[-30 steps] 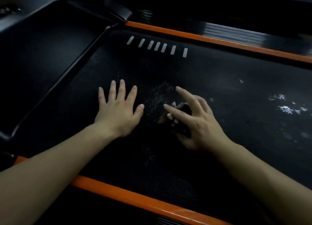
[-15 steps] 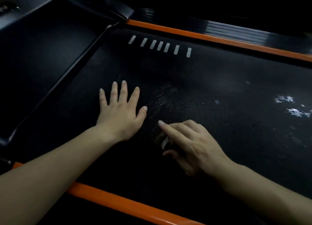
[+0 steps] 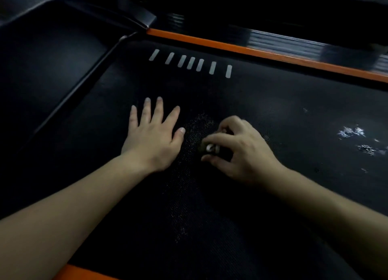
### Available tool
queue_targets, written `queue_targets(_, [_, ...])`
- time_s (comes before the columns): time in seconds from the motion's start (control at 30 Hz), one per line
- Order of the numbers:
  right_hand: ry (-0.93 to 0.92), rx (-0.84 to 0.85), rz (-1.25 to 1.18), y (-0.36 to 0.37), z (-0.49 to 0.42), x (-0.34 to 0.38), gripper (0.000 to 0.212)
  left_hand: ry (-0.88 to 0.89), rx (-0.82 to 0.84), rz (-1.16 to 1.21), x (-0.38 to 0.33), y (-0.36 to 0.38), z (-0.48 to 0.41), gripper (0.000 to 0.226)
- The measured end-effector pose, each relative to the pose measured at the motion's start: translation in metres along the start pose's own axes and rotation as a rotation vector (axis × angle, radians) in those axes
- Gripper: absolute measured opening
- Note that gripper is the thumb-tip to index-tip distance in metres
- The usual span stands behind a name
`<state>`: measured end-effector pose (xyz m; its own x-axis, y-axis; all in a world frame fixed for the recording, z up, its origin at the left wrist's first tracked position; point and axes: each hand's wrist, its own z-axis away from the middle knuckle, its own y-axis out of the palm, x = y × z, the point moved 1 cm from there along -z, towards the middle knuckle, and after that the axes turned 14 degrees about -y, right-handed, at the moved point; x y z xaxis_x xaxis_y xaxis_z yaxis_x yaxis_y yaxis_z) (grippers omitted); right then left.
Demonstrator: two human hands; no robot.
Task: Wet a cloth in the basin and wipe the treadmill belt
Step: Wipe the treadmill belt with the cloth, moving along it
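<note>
Belt: I see the black textured belt [image 3: 273, 103] filling most of the view, with a row of seven short white marks [image 3: 191, 63] printed on it; I take every place from that row.
Left hand: my left hand [image 3: 153, 137] lies palm down on the belt, on my side of the marks and just under their left end. Its grip is spread, fingers straight and fanned, holding nothing.
Right hand: my right hand [image 3: 241, 151] is on my side of the marks, below their right end and near the left hand's thumb. Its grip is curled, thumb and fingers pinching the cloth.
Cloth: the cloth [image 3: 210, 148] is a small dark wad with a pale bit showing, pressed on the belt under the right fingers.
Specks: pale specks [image 3: 352, 132] sit on the belt far right of the marks.
Rail: an orange rail [image 3: 262, 50] runs just beyond the marks.
</note>
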<state>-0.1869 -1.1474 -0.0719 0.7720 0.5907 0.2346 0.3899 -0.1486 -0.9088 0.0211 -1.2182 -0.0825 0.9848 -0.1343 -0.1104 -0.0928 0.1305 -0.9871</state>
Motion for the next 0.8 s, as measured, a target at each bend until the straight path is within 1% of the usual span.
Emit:
queue_targets(0.07, [-0.032, -0.023, -0.015, 0.001, 0.003, -0.007, 0.033, -0.001, 0.012, -0.007, -0.002, 0.000, 0.000, 0.068])
queue_targets(0.1, [-0.019, -0.047, 0.003, 0.002, -0.003, -0.018, 0.030, -0.002, 0.017, -0.011, -0.002, -0.001, 0.000, 0.069])
queue_targets(0.13, [0.012, -0.083, 0.034, 0.003, -0.014, -0.034, 0.028, -0.003, 0.020, -0.016, -0.003, -0.002, -0.001, 0.070])
queue_targets(0.2, [0.133, -0.165, 0.097, 0.004, -0.038, -0.066, 0.024, 0.001, 0.033, -0.022, -0.002, -0.003, -0.002, 0.070])
queue_targets(0.27, [0.233, -0.203, 0.148, 0.004, -0.053, -0.078, 0.022, 0.013, 0.042, -0.002, -0.004, -0.005, -0.007, 0.069])
queue_targets(0.3, [0.216, -0.190, 0.169, 0.007, -0.053, -0.075, 0.022, 0.021, 0.047, 0.011, -0.005, -0.006, -0.011, 0.069])
queue_targets(0.4, [0.073, -0.099, 0.142, 0.009, -0.038, -0.055, 0.026, 0.038, 0.041, -0.008, -0.012, -0.007, -0.024, 0.068])
queue_targets(0.47, [0.048, -0.077, 0.142, 0.005, -0.037, -0.070, 0.027, 0.040, 0.030, -0.025, -0.014, -0.005, -0.027, 0.068])
queue_targets(0.5, [0.083, -0.087, 0.165, 0.003, -0.044, -0.084, 0.028, 0.044, 0.022, -0.025, -0.015, -0.004, -0.027, 0.068])
queue_targets(0.6, [0.303, -0.131, 0.192, -0.001, -0.076, -0.127, 0.034, 0.047, -0.005, -0.016, -0.013, -0.002, -0.025, 0.074])
queue_targets(0.67, [0.347, -0.129, 0.205, 0.002, -0.084, -0.130, 0.038, 0.042, -0.014, -0.021, -0.013, -0.001, -0.026, 0.076])
queue_targets(0.7, [0.311, -0.126, 0.216, 0.005, -0.081, -0.125, 0.039, 0.040, -0.015, -0.027, -0.014, -0.001, -0.026, 0.075])
queue_targets(0.8, [0.102, -0.147, 0.210, 0.009, -0.055, -0.101, 0.039, 0.040, -0.017, -0.040, -0.015, -0.001, -0.026, 0.073])
